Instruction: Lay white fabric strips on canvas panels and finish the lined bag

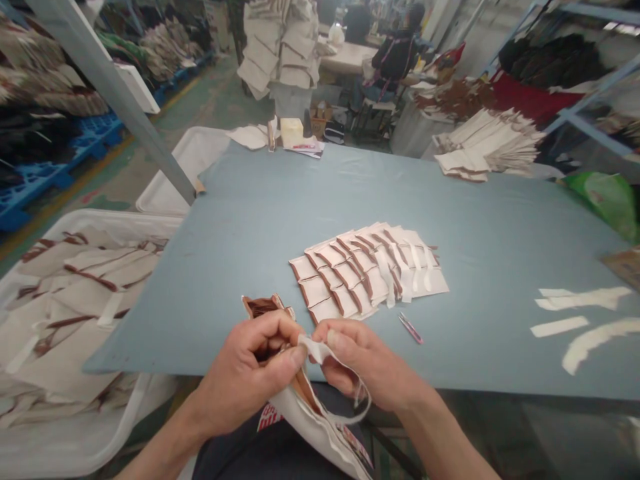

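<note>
Cloth piece (304, 427), one, is gripped by left hand (245, 375) while right hand (369, 365) pinches one strip (316, 350).

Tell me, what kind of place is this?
It's probably a sewing workshop or small factory. A fanned stack of cream cloth pieces lies on the blue table, a big white bin is heaped with similar pieces, and what look like thread snips lie beside the stack.

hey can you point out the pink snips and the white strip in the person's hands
Pink snips (413, 330): head view, on the handle.
White strip (317, 351): head view, on its crumpled upper part.
</note>
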A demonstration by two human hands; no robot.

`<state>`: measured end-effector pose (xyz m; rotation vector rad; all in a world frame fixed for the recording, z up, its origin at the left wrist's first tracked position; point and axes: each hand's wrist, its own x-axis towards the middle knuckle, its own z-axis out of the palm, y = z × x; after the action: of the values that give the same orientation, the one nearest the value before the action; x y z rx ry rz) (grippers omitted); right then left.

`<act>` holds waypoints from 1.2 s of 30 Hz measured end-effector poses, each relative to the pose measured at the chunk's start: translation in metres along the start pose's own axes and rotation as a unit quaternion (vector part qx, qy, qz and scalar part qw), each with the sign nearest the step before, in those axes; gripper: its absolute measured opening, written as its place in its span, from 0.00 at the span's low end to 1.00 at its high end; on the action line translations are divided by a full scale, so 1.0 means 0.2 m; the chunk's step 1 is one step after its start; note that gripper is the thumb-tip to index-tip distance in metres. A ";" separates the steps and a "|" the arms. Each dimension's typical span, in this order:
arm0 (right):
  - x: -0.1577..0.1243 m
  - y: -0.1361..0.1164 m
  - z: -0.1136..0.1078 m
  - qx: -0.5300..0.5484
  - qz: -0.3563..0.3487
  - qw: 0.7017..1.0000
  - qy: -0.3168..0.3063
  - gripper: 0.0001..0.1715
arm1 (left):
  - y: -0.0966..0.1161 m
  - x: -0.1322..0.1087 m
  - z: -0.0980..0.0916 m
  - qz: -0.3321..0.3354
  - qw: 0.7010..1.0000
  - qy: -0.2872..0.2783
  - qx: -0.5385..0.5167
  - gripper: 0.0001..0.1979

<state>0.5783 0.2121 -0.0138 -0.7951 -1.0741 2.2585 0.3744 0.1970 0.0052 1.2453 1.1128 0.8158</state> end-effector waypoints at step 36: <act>-0.04 0.21 0.08 -0.058 -0.037 0.992 0.104 0.33 | -0.25 -0.14 0.03 -0.071 0.982 0.165 0.050 0.34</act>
<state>0.5654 0.1757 -0.0375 -0.9982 -1.1231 2.0162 0.3677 0.1609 -0.0390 1.1210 1.5086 0.8854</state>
